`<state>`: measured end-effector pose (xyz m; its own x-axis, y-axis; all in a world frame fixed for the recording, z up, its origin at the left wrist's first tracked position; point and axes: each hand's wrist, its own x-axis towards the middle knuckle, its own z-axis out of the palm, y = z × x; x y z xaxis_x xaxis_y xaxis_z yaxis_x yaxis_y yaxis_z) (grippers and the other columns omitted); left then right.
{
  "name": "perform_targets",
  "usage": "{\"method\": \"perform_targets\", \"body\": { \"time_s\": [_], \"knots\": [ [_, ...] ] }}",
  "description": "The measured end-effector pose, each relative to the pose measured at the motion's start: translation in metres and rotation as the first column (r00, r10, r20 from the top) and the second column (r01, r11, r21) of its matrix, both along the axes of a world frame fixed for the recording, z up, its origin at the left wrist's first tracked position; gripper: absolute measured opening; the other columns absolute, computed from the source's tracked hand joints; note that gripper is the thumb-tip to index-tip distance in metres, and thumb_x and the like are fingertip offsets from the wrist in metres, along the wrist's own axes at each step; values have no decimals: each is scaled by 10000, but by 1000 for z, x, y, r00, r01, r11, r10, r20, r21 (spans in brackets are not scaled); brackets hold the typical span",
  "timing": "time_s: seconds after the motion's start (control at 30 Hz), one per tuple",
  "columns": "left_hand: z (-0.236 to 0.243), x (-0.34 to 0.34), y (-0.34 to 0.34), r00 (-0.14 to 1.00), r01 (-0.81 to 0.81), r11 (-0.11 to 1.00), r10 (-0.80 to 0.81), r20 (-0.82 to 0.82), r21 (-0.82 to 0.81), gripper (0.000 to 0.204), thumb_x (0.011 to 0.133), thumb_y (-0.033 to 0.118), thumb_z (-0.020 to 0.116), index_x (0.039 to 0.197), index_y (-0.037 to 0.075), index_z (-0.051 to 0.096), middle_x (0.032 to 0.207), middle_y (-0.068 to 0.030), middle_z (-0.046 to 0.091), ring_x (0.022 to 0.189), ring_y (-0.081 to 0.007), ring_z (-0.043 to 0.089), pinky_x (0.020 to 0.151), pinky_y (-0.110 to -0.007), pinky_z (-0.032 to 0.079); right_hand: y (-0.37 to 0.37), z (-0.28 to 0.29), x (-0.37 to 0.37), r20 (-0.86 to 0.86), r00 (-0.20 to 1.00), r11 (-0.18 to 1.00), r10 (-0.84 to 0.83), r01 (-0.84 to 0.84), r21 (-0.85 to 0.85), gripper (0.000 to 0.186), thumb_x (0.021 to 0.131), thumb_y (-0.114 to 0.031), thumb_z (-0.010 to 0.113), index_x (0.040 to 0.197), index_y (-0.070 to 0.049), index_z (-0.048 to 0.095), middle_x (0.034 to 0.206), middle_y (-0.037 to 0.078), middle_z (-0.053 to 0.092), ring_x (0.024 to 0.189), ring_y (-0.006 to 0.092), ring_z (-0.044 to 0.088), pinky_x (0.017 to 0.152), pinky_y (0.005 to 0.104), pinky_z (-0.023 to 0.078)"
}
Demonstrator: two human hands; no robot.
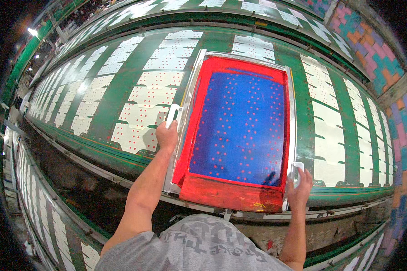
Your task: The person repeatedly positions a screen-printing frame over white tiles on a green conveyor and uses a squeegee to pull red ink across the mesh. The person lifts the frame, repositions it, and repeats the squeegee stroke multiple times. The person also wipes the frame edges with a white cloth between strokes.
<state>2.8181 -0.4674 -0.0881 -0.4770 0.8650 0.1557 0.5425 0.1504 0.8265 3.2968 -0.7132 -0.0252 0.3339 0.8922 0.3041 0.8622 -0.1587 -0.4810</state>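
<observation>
A silk-screen printing frame (291,113) lies across the long green table in front of me. Its blue mesh (239,126) carries scattered small dots, and wet red ink (230,193) borders it, widest along the near end. My left hand (167,135) is closed on the white handle (172,115) at the frame's left side. Lower down on the right side, my right hand (299,189) grips a second white handle (297,171), its fingers curled around the outer edge. What lies under the frame is hidden.
Pale cut pieces with red dots (142,113) lie in rows left of the frame. To the right, near pale pieces (328,151) look plain, while farther ones (319,81) have dots. A metal rail (348,208) runs along the table's near side. A colourful brick wall (371,45) stands at right.
</observation>
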Motion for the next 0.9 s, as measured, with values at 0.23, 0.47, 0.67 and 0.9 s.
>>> {"method": "perform_targets", "body": {
  "time_s": [0.23, 0.47, 0.67, 0.9],
  "knots": [
    [-14, 0, 4, 990, -13, 999, 9, -138, -29, 275, 904, 269, 802, 893, -3, 764, 824, -199, 747, 791, -381, 736, 767, -508, 550, -48, 16, -105, -35, 771, 757, 636, -632, -169, 577, 787, -144, 870, 1337, -128, 697, 1467, 159, 602, 1353, 391, 567, 1099, 533, 487],
    [-17, -17, 20, 976, 160, 986, -166, -138, -53, 281, 862, 218, 830, 1025, 24, 708, 890, -211, 737, 838, -409, 728, 792, -515, 554, -54, 5, -120, 174, 718, 736, 674, -635, -233, 555, 824, -140, 762, 1373, -118, 680, 1409, 111, 647, 1299, 365, 615, 1010, 531, 522],
    [4, -32, 79, 829, 447, 875, -483, -283, -186, 363, 925, 237, 785, 1198, 36, 655, 1062, -230, 750, 1010, -413, 731, 892, -515, 554, -34, 31, -137, 195, 757, 777, 623, -571, -264, 550, 808, -85, 700, 1358, -105, 687, 1350, 117, 666, 1228, 338, 652, 977, 488, 546],
    [0, -32, 96, 760, 585, 794, -608, -230, -166, 406, 950, 207, 755, 1304, 35, 657, 1148, -242, 745, 1090, -416, 713, 965, -496, 539, 22, 46, -182, 138, 780, 732, 610, -488, -476, 511, 777, -68, 722, 1287, -98, 721, 1188, 110, 736, 1089, 316, 708, 954, 461, 560]
  ]
}}
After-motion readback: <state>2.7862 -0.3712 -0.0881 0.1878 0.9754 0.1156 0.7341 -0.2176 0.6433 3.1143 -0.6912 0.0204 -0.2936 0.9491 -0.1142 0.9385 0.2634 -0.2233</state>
